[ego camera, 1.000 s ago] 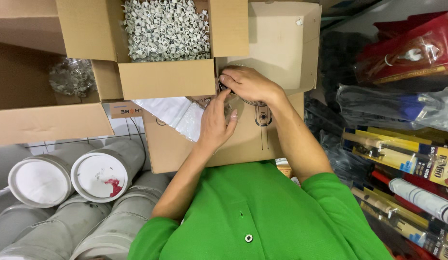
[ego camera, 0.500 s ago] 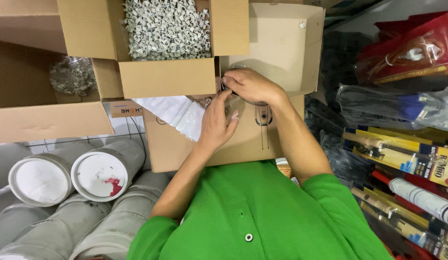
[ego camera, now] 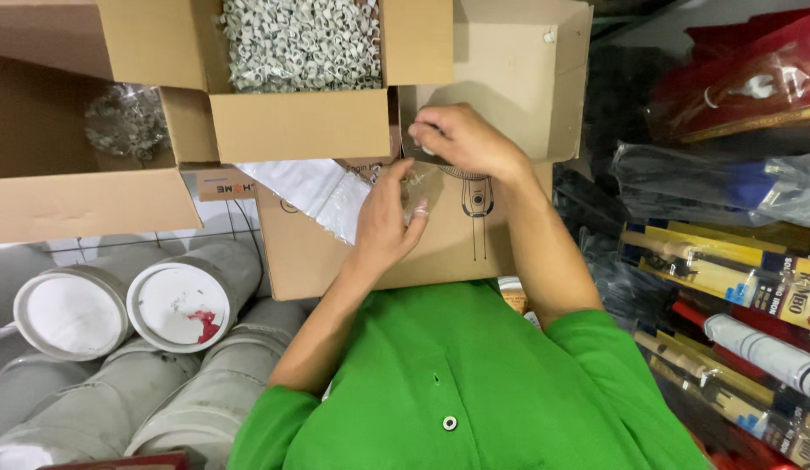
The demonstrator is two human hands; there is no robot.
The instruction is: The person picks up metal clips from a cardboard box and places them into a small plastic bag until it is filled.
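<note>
The big plain cardboard box (ego camera: 474, 235) in front of the green shirt (ego camera: 474, 383) fills the middle of the view, matte brown with a line drawing on its face; its top flap is up, and both hands work right at its upper edge. Above it to the left sits a second open carton (ego camera: 296, 78), heaped full of small pale grey plastic clips (ego camera: 300, 39), knobbly and all alike. Left of the main box lie grey plastic pipes (ego camera: 117, 374), round and smooth, two capped white ends facing up, one smeared red. On the right are glossy packaged goods (ego camera: 727, 261) in yellow, red and black wrap. A sheet of white and clear plastic wrap (ego camera: 322, 187) spills out between the cartons. The small clear plastic bag (ego camera: 420, 187), crinkly and see-through, is held against the box front: the left hand (ego camera: 383, 222) has its grip loosely curled on the bag's lower part, fingers spread, while the right hand (ego camera: 461, 139) pinches its top, clenched tight. Judging by this, the bag is in hand and being handled at its mouth; whether it holds any clips I cannot tell, and the carton of clips looks nearly full.
</note>
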